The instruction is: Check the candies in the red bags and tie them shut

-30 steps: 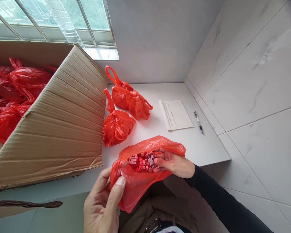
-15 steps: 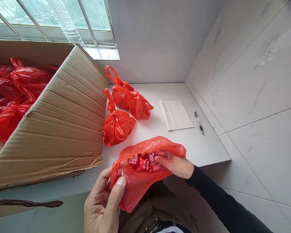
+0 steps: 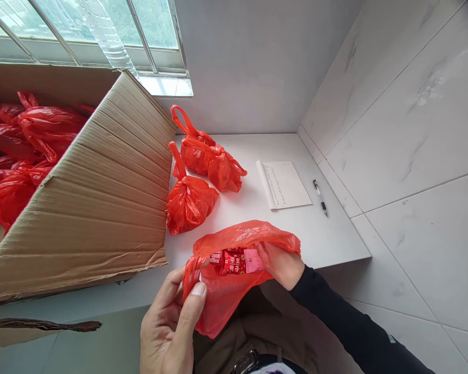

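In the head view, my left hand (image 3: 170,323) pinches the gathered handle of a red plastic bag (image 3: 224,304) between thumb and fingers. The bag's mouth gapes toward me at the table's front edge. Inside it lie small red snack packets (image 3: 234,262) with white print, and a pink packet (image 3: 253,261) beside them. My right hand (image 3: 284,264) reaches into the bag from the right, next to the pink packet. Its fingertips are hidden in the bag, so I cannot see whether they grip anything.
Several tied red bags (image 3: 191,205) stand on the white table (image 3: 335,239) behind the open one. A large cardboard box (image 3: 101,192) with more red bags is at left. An open notebook (image 3: 286,184) and a pen (image 3: 320,197) lie at right, near the tiled wall (image 3: 413,130).
My right hand has sunk deeper into the bag, and its fingers have gone out of sight. The pink packet now shows more fully. My left hand and the bag have shifted slightly right.
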Demonstrator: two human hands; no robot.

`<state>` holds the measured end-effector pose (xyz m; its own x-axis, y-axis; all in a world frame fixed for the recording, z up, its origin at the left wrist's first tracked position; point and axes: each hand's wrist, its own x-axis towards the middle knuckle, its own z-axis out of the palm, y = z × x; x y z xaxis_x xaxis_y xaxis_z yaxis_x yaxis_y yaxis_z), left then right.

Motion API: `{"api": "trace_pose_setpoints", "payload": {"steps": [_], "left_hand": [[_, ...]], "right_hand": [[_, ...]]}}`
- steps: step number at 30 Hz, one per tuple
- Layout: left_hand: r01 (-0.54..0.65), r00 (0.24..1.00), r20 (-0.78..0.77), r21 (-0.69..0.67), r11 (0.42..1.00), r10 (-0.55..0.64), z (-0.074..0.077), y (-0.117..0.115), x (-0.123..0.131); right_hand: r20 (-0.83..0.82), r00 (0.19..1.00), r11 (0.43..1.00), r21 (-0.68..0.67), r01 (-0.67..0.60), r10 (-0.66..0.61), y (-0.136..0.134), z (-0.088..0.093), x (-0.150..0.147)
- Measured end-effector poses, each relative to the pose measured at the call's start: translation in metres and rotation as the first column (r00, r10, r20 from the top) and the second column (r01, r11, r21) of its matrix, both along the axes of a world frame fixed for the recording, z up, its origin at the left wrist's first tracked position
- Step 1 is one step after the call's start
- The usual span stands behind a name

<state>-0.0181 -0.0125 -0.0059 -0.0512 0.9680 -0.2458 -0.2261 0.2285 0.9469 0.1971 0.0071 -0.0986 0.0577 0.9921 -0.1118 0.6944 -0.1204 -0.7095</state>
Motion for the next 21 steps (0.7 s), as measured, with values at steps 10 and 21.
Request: {"api": "trace_pose_setpoints", "payload": {"steps": [10,21], "left_hand": [[-0.017,0.999,0.046,0.002,1.0,0.017,0.002,-0.002,0.001],[-0.028,0.999,0.032,-0.002,1.0,0.028,0.004,-0.002,0.003]], "right_hand": [[0.017,1.0,0.994,0.106,-0.024,0.022,-0.005,0.006,0.004],[0.02,0.998,0.99,0.125,-0.065,0.063,0.002,0.009,0.009]]}}
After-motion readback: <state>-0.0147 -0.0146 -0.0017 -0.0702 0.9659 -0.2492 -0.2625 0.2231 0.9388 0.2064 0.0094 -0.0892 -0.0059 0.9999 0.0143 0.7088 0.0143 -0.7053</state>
